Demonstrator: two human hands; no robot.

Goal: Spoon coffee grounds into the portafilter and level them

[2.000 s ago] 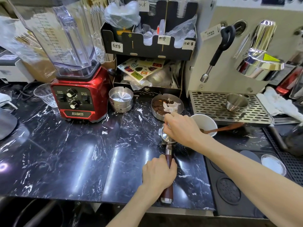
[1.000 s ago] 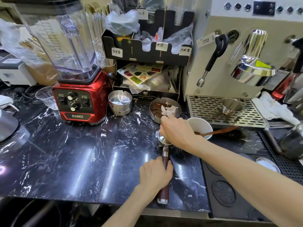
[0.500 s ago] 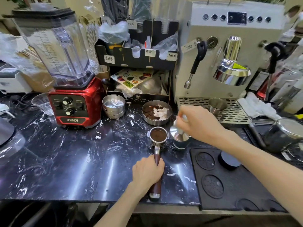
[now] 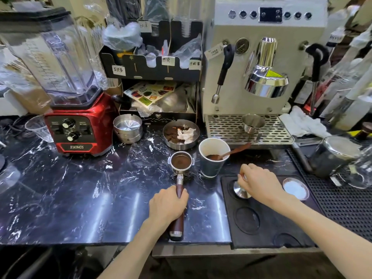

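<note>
The portafilter lies flat on the counter, its basket holding dark, fairly even grounds. The left hand is wrapped around its wooden handle, likely to keep the basket from tipping. Just right of the portafilter stands the paper cup of grounds with the spoon propped inside, within easy reach. Further right, the right hand grips the metal tamper, whose base rests on the black mat.
</note>
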